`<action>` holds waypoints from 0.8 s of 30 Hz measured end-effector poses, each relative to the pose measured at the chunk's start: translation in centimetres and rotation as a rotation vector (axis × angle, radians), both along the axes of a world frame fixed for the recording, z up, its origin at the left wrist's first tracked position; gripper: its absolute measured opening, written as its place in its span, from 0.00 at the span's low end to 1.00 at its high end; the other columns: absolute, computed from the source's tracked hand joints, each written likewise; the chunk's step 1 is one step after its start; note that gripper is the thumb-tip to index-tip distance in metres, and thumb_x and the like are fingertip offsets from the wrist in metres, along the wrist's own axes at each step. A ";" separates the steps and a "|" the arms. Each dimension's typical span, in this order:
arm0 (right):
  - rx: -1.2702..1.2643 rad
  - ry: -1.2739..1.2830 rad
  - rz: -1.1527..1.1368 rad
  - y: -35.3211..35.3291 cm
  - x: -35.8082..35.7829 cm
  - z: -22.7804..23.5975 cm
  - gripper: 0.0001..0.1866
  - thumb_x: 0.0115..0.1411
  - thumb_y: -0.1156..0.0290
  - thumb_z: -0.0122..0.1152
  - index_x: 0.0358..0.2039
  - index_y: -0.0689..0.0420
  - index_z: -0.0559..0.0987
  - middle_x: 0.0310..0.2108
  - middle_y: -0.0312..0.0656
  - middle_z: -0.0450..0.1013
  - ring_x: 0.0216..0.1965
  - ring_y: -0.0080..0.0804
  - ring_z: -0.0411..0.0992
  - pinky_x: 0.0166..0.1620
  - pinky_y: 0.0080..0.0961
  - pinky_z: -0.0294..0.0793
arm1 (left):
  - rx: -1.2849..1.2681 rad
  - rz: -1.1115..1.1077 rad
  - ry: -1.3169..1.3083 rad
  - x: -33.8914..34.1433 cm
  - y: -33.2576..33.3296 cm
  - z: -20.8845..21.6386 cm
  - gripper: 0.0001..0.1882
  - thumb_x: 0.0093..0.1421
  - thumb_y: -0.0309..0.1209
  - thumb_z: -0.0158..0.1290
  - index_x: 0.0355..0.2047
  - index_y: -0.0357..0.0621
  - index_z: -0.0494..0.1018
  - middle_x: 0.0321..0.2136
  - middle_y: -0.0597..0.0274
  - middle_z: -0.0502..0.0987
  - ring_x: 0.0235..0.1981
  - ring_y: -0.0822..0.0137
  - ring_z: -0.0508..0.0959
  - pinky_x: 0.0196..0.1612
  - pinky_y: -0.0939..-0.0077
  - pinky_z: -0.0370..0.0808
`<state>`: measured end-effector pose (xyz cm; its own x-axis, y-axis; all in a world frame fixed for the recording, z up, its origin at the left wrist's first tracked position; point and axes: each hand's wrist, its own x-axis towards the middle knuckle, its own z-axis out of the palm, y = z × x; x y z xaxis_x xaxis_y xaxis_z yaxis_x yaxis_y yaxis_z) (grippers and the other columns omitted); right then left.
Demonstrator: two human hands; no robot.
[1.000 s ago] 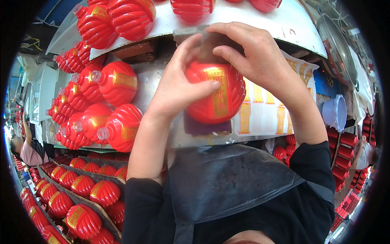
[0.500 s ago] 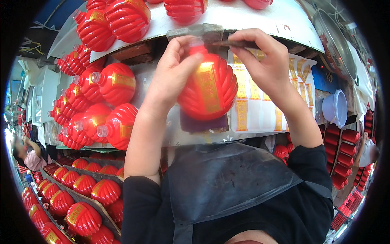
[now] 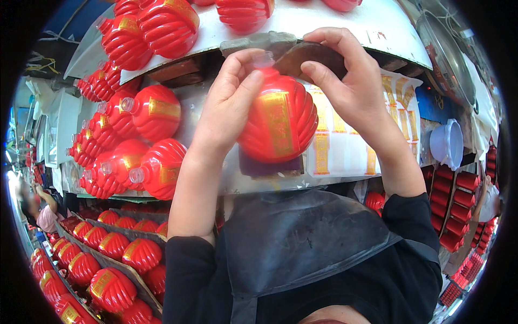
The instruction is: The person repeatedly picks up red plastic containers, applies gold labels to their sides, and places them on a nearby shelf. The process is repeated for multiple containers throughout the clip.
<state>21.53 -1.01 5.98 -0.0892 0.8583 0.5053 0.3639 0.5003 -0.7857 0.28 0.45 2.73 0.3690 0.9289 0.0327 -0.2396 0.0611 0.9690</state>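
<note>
A glossy red ribbed plastic bottle [image 3: 299, 121] with a clear neck stands over a dark block [image 3: 270, 166]. Down its front runs a gold label [image 3: 278, 124]. My left hand [image 3: 229, 100] is closed round the bottle's neck and shoulder, thumb on the near side. Pinched between thumb and fingers of my right hand [image 3: 359, 81] is a flat dark-brown blade-like piece [image 3: 310, 58], its tip close to the bottle's neck. A white sheet of gold labels [image 3: 345, 154] lies on the bench beneath my right forearm.
Rows of red bottles [image 3: 156, 110] lie to the left, with more in racks [image 3: 113, 243] below. Other red bottles rest on the white shelf [image 3: 307, 24] ahead. At right are a pale blue bucket [image 3: 446, 144] and a large metal pan [image 3: 440, 59]. A person [image 3: 47, 213] is at far left.
My right hand has turned the brown piece, so its broad flat face now shows instead of a thin edge. My left hand still grips the bottle, which has barely shifted.
</note>
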 end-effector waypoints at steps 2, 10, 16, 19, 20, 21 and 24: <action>0.074 -0.203 0.104 0.0 0.2 0.6 0.15 0.63 0.77 0.66 0.50 0.61 0.79 0.41 0.49 0.82 0.44 0.42 0.83 0.47 0.32 0.82 | 0.020 0.022 0.020 -0.1 -0.2 0.0 0.19 0.75 0.29 0.47 0.63 0.36 0.67 0.55 0.60 0.75 0.57 0.72 0.73 0.63 0.74 0.70; 0.188 -0.445 0.126 2.1 -0.7 1.2 0.17 0.62 0.78 0.68 0.52 0.60 0.80 0.42 0.46 0.82 0.43 0.39 0.83 0.48 0.29 0.81 | 0.114 0.028 0.216 0.0 0.0 0.0 0.24 0.70 0.31 0.56 0.63 0.35 0.67 0.56 0.55 0.76 0.57 0.70 0.74 0.62 0.73 0.71; 0.128 -0.237 0.105 0.6 1.1 -1.0 0.14 0.58 0.88 0.67 0.45 0.64 0.81 0.42 0.43 0.82 0.45 0.30 0.82 0.50 0.25 0.82 | -0.042 0.056 0.094 0.0 1.5 -0.7 0.22 0.71 0.25 0.54 0.63 0.34 0.64 0.53 0.54 0.76 0.53 0.69 0.78 0.57 0.73 0.76; 0.195 -0.288 0.210 -1.7 -0.1 -2.1 0.13 0.51 0.86 0.69 0.38 0.58 0.83 0.40 0.40 0.83 0.44 0.38 0.83 0.48 0.32 0.82 | -0.069 0.145 0.154 -0.2 2.1 -1.2 0.18 0.73 0.27 0.52 0.59 0.33 0.66 0.49 0.55 0.77 0.49 0.70 0.79 0.55 0.74 0.77; 0.303 -0.339 0.201 -2.5 -0.5 -2.2 0.13 0.47 0.83 0.71 0.35 0.55 0.84 0.38 0.38 0.83 0.42 0.40 0.83 0.47 0.35 0.82 | -0.098 0.166 0.186 -0.2 2.4 -1.5 0.17 0.73 0.28 0.52 0.58 0.33 0.66 0.48 0.55 0.77 0.48 0.70 0.79 0.54 0.74 0.77; 0.304 -0.336 0.269 -3.3 -1.0 -2.0 0.14 0.46 0.81 0.71 0.35 0.53 0.84 0.37 0.38 0.83 0.42 0.39 0.83 0.46 0.34 0.82 | -0.068 0.186 0.229 -0.2 2.4 -1.8 0.15 0.74 0.29 0.50 0.56 0.34 0.68 0.45 0.58 0.78 0.47 0.72 0.78 0.54 0.75 0.76; 0.229 -0.323 0.349 -4.3 -1.5 -0.8 0.13 0.47 0.85 0.72 0.34 0.58 0.85 0.38 0.42 0.84 0.41 0.42 0.84 0.44 0.34 0.83 | -0.087 0.138 0.121 -0.5 2.6 -2.4 0.13 0.75 0.29 0.48 0.54 0.35 0.70 0.44 0.60 0.77 0.46 0.73 0.78 0.54 0.75 0.76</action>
<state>19.98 -5.31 5.21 -0.5326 0.6206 0.5755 0.3506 0.7806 -0.5174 -0.24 3.06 0.31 0.2348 0.9682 -0.0864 -0.1340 0.1203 0.9836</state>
